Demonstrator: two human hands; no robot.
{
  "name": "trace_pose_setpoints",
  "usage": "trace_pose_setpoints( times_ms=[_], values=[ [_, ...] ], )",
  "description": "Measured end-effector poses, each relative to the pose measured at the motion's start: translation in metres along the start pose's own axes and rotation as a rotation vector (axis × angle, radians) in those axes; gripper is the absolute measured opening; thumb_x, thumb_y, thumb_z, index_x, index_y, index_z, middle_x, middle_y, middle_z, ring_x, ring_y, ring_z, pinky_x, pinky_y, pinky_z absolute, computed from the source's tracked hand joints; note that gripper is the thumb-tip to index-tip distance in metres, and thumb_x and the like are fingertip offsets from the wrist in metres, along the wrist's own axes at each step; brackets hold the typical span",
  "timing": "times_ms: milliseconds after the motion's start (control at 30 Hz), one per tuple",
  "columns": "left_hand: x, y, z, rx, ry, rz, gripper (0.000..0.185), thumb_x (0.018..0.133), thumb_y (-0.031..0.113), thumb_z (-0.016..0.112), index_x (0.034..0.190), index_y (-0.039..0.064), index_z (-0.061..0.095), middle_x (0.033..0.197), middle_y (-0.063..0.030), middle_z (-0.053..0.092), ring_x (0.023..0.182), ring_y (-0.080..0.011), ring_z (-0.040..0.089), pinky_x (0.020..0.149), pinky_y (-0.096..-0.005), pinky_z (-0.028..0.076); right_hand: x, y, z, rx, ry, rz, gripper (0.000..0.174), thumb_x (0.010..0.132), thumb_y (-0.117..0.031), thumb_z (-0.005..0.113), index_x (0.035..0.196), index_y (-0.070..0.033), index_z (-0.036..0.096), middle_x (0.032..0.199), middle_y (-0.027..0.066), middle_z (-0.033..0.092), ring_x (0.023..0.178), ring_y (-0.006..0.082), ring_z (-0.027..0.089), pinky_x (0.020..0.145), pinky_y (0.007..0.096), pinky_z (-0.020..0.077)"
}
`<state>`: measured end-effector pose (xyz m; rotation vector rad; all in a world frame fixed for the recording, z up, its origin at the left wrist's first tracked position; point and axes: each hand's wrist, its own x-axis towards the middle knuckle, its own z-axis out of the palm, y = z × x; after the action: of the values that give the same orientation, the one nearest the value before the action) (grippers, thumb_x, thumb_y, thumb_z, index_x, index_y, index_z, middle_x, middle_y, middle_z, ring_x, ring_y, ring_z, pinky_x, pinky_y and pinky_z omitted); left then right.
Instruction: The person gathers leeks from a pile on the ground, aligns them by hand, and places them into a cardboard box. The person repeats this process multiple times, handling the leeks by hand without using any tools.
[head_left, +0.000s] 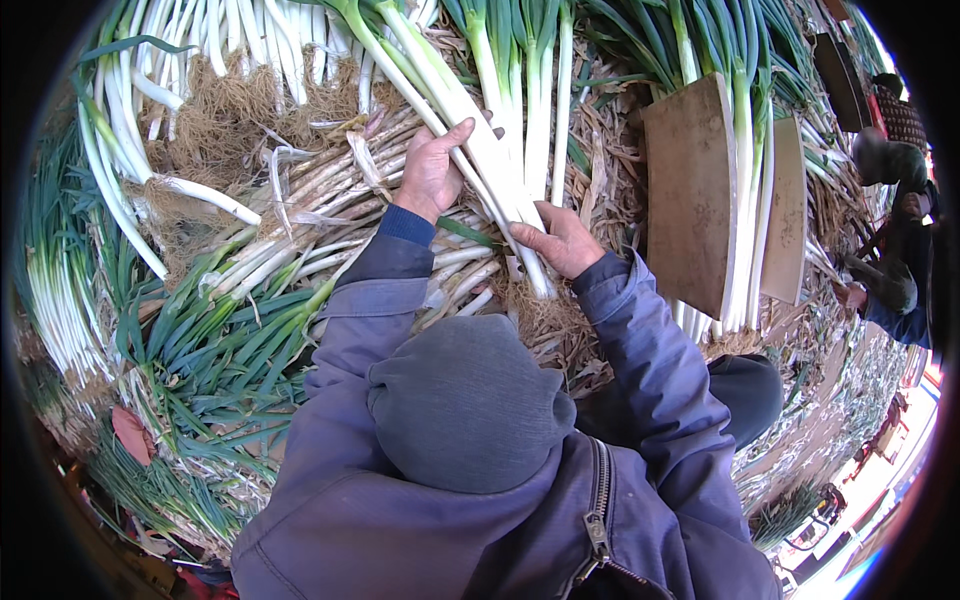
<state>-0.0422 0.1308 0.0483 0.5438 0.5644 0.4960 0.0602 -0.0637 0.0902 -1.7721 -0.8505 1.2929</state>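
Observation:
A few long green onions with thick white stalks lie slantwise between my two hands, their roots toward my body. My left hand grips the stalks higher up, with its thumb across them. Lower down, near the root end, my right hand closes around the same stalks from the right. The hairy roots hang just below my right hand. Behind the held stalks, more upright green onions stand with their white parts showing. Beneath my left hand lies a heap of untrimmed stalks with dry brown skins.
Rooted green onions are piled at the upper left, leafy ones at the lower left. On the right, two upright boards flank a bundle of green onions. Other people are at the far right edge. Dry husks litter the ground.

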Motion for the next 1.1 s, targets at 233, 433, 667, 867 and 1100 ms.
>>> trace_pose_setpoints(
  times_ms=[233,433,667,867,1100],
  values=[
    [0.023,-0.009,-0.015,-0.013,0.094,0.069,0.037,0.093,0.003,0.061,0.129,-0.002,0.05,0.116,-0.016,0.063,0.104,-0.0277,0.064,0.095,-0.0416,0.053,-0.03,0.005,0.004,0.105,0.208,0.072,0.041,0.092,-0.024,0.067,0.112,0.011,0.059,0.097,0.0231,0.069,0.084,0.0262,0.068,0.077,0.0377,0.0539],
    [0.021,-0.017,-0.01,0.099,0.128,0.087,0.041,0.092,0.002,0.064,0.13,-0.001,0.05,0.119,-0.0135,0.062,0.11,-0.0264,0.06,0.1,-0.0423,0.049,-0.051,0.011,0.009,-0.28,0.228,0.137,0.055,0.081,-0.028,0.074,0.121,0.003,0.053,0.101,0.0302,0.066,0.099,0.043,0.065,0.087,0.046,0.0497],
    [-0.001,-0.01,-0.022,-0.035,0.093,-0.027,0.03,0.098,0.013,0.058,0.123,-0.003,0.052,0.118,-0.0187,0.061,0.107,-0.0308,0.063,0.093,-0.0469,0.054,-0.051,-0.001,-0.037,-0.022,0.228,0.028,0.044,0.081,-0.018,0.074,0.114,0.008,0.059,0.094,0.0227,0.07,0.086,0.03,0.069,0.079,0.0383,0.0526],
    [0.008,-0.017,-0.02,-0.191,0.076,-0.008,0.032,0.1,0.015,0.053,0.128,-0.001,0.051,0.121,-0.0172,0.061,0.113,-0.0318,0.06,0.1,-0.0486,0.049,-0.055,0.035,0.003,0.114,0.124,0.08,0.056,0.083,-0.022,0.077,0.125,0.008,0.054,0.112,0.0178,0.066,0.103,0.0206,0.061,0.094,0.0311,0.0458],
    [-0.004,-0.017,-0.019,-0.171,0.029,0.04,0.038,0.1,0.016,0.053,0.133,-0.001,0.047,0.126,-0.0149,0.06,0.116,-0.0288,0.059,0.104,-0.0453,0.047,-0.061,0.011,0.003,0.128,-0.002,0.228,0.057,0.076,-0.008,0.079,0.125,0.009,0.057,0.11,0.0169,0.069,0.099,0.0218,0.065,0.092,0.0312,0.0482]
  ],
)
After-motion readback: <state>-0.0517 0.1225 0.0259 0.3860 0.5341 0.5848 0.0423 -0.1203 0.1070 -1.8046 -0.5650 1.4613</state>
